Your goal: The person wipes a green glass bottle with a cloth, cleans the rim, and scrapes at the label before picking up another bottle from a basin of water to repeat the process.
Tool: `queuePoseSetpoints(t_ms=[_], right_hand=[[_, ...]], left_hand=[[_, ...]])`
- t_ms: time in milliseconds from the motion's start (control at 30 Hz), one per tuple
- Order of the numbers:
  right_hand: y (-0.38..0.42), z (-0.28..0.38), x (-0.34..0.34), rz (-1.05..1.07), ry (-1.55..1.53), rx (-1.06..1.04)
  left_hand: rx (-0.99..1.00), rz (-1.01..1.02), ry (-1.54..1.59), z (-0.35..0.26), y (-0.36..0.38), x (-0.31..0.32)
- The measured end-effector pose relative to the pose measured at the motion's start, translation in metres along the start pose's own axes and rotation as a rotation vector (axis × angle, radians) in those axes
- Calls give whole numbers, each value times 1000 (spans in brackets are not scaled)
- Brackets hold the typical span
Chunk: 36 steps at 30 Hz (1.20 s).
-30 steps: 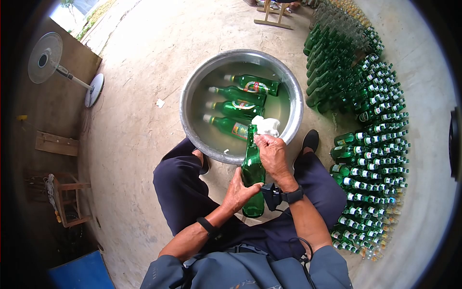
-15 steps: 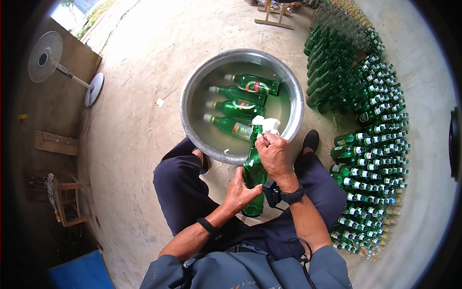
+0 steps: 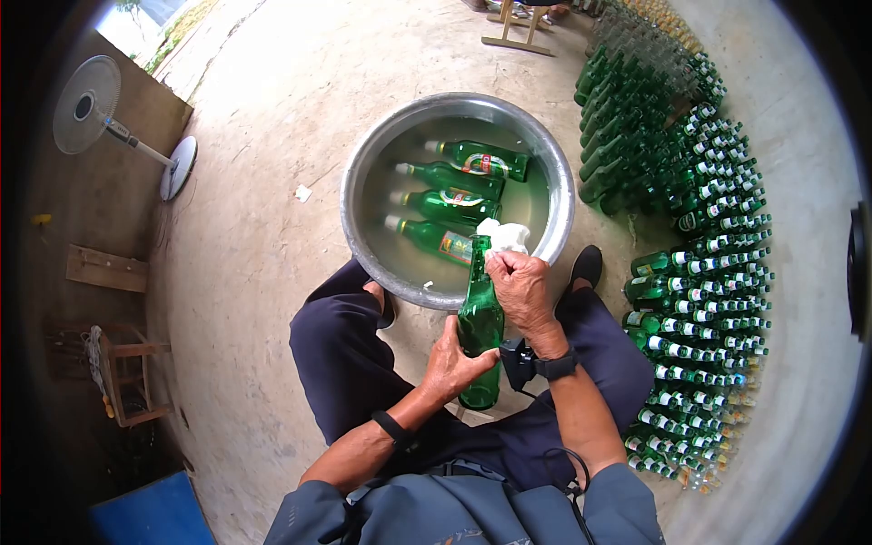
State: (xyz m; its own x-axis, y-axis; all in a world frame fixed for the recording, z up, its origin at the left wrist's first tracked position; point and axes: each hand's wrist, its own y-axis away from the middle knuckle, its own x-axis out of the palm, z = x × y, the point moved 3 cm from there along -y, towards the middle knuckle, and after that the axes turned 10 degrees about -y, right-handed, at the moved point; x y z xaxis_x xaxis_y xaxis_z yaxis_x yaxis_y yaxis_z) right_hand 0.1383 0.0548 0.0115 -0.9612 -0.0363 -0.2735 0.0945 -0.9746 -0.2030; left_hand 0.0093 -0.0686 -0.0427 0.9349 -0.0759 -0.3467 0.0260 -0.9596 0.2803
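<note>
My left hand (image 3: 452, 361) is wrapped around the lower body of a green glass bottle (image 3: 480, 318), held tilted between my knees with its neck toward the metal basin (image 3: 359, 150). At the right side of the bottle's neck, my right hand (image 3: 522, 291) is closed in a pinch; I cannot tell what is between its fingertips. Just beyond those fingers lies a crumpled white wad (image 3: 507, 236), overlapping the basin's inner edge. Several labelled green bottles (image 3: 454, 204) lie side by side in the basin's cloudy water, necks to the left.
Rows of green bottles (image 3: 681, 263) stand along the wall on my right. A standing fan (image 3: 86, 104) is at the left, above a wooden stool (image 3: 136, 377). A blue panel (image 3: 154, 513) lies at lower left, and a wooden stand (image 3: 518, 36) is at the far top.
The bottle's neck has shifted slightly left, and my right fingers now sit more at its side than over it. My right wrist has moved a little right. My left hand keeps its hold.
</note>
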Motion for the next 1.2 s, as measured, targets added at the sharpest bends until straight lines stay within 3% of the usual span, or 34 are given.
queuePoseSetpoints(t_ms=[267,367,567,967,1033,1200], right_hand=[[2,3,1,-50,36,-47],[3,-3,-1,-48,77,25],[1,2,2,-36,-43,-40],[3,-9,-3,-13,-35,62],[4,-9,-1,10,-260,256],[5,-6,0,45,-315,279]], left_hand=[[4,10,29,-2,1,1],[0,13,-5,-4,2,1],[13,2,92,3,-2,4],[-2,35,54,-7,2,-1],[-41,117,244,-10,0,-3],[-130,217,493,-30,5,-14]])
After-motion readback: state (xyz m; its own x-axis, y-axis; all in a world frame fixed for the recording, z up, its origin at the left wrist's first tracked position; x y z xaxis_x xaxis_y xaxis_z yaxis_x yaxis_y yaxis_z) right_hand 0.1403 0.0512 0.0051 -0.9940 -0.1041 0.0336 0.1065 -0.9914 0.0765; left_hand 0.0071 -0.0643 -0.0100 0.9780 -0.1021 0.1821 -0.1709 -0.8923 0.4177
